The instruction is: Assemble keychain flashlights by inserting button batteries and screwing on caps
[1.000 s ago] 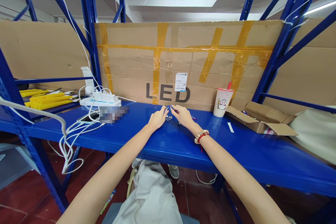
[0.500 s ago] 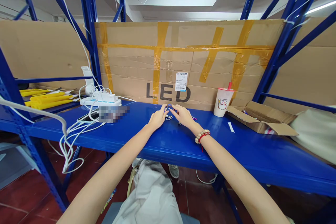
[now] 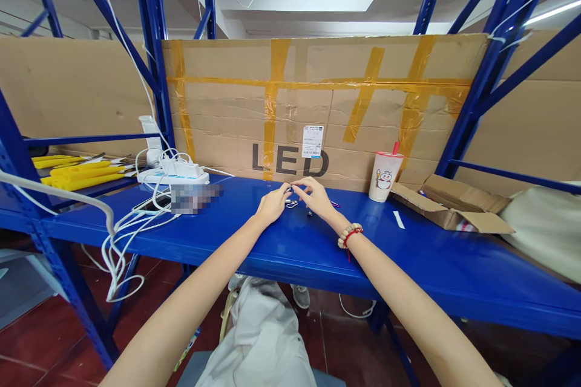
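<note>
Both my hands meet over the blue shelf [image 3: 408, 266], close to the cardboard wall. My left hand [image 3: 272, 204] is curled, its fingertips pinched on a small metal piece [image 3: 289, 191] that is too small to name. My right hand [image 3: 315, 198] has its fingers bent and partly apart, thumb and forefinger close to the same piece. A bead bracelet with red cord [image 3: 348, 234] sits on my right wrist. A few tiny metal and blue bits [image 3: 310, 213] lie on the shelf under my hands.
A drink cup [image 3: 384, 176] with a red straw stands right of my hands, beside an open flat carton [image 3: 449, 204]. At left are a white power strip [image 3: 175, 170], trailing white cables [image 3: 122, 236] and yellow tools [image 3: 77, 172]. Taped cardboard marked LED [image 3: 318, 103] backs the shelf.
My right hand has lifted slightly and its fingers have spread a little. The blue bit seen between my fingertips earlier no longer shows. My left hand has hardly moved.
</note>
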A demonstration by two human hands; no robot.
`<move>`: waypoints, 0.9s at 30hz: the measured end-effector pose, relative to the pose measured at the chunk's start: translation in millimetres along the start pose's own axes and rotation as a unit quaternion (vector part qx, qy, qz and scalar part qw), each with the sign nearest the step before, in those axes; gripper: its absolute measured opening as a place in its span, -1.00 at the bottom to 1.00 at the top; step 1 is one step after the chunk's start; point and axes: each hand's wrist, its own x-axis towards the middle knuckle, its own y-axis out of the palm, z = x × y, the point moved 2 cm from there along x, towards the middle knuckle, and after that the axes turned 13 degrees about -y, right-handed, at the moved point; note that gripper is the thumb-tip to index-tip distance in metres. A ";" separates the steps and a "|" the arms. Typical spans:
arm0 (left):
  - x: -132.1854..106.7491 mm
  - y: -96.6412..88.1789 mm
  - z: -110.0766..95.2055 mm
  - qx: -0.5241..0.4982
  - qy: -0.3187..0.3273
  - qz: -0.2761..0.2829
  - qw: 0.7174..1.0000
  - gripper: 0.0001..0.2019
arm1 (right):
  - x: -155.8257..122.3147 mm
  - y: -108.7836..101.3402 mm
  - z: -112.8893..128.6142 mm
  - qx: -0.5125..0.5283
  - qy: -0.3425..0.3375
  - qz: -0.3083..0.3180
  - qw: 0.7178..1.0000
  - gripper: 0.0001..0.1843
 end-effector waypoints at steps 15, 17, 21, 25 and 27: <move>-5.6 2.5 -5.0 0.010 0.141 0.002 0.990 -0.83 | -8.1 -19.0 -13.6 0.184 0.248 0.091 0.947 -0.59; -7.0 3.5 -5.6 0.028 0.170 -0.011 0.985 -0.83 | -10.3 -21.0 -13.2 0.184 0.261 0.107 0.942 -0.60; -8.8 3.4 -6.3 0.042 0.189 -0.016 0.981 -0.80 | -11.7 -20.3 -11.6 0.196 0.286 0.105 0.932 -0.66; -9.1 1.1 -5.7 0.020 0.175 -0.015 0.984 -0.76 | -11.1 -15.2 -9.6 0.219 0.320 0.086 0.918 -0.68; -8.1 1.4 -4.3 0.009 0.160 -0.007 0.987 -0.76 | -10.8 -11.5 -10.0 0.217 0.329 0.076 0.916 -0.66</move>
